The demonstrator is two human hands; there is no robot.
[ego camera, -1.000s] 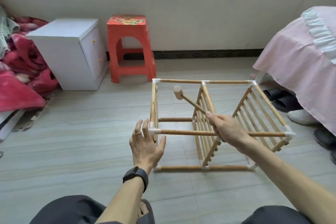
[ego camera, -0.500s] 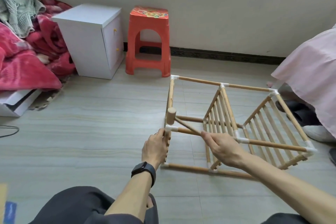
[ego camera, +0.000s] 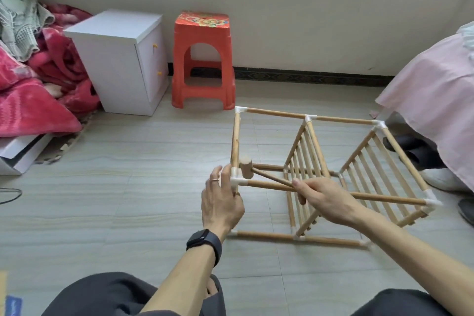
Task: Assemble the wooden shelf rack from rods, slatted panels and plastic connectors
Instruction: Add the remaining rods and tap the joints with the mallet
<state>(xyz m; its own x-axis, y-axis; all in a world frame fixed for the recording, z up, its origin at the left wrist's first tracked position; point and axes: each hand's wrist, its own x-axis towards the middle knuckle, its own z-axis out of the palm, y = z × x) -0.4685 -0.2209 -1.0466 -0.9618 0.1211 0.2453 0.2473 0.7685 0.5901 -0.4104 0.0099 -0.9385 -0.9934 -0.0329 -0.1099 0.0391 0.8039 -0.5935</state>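
While right hand [ego camera: 325, 200] grips mallet [ego camera: 246, 167] handle, head at white corner connector [ego camera: 238, 181] of rack [ego camera: 272, 113], left hand [ego camera: 220, 202] braces there, fingers [ego camera: 218, 174] straight. Rack on floor [ego camera: 128, 187] near red stool [ego camera: 204, 59]; likely light, stiff; hold rods by connectors.

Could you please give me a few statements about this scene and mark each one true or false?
1. The right hand holds the wooden mallet by its handle. True.
2. The rack has two slatted panels fitted. True.
3. The mallet's head is at the rack's far right corner. False: it is at the near left corner connector, beside the left hand.
4. The red stool stands left of the white cabinet. False: it stands to the cabinet's right.
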